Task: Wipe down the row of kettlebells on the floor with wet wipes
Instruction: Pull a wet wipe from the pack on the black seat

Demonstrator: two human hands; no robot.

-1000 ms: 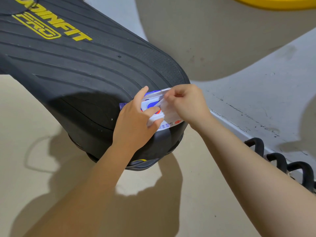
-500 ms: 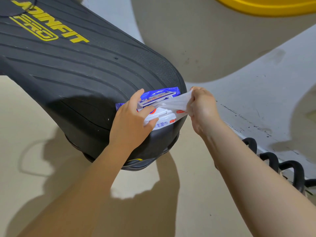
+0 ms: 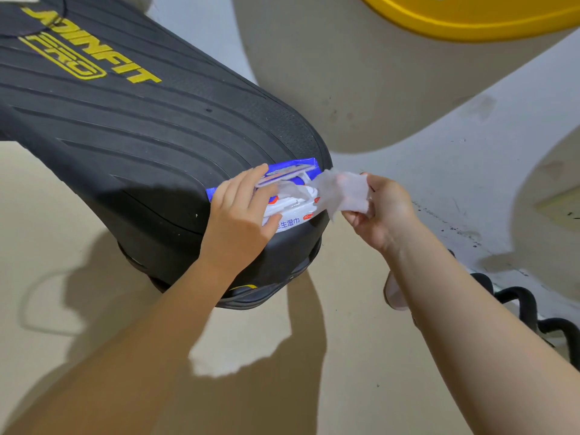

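Observation:
A blue and white pack of wet wipes (image 3: 290, 215) lies on the near end of a black ribbed bench pad (image 3: 131, 127), its lid flipped up. My left hand (image 3: 241, 215) presses down on the pack. My right hand (image 3: 383, 211) pinches a white wet wipe (image 3: 340, 193) just right of the pack, pulled out past the pad's edge. Black kettlebell handles (image 3: 521, 301) show on the floor at the lower right, partly hidden behind my right forearm.
The bench pad carries yellow lettering and stands over a beige floor (image 3: 78, 309). A grey floor strip (image 3: 439, 158) runs to the right. A yellow round object (image 3: 470, 17) sits at the top right edge.
My right hand pinched a wipe at the pack's opening and drew it out to the right. My left hand stayed on the pack. The wipe now hangs mostly out of the pack.

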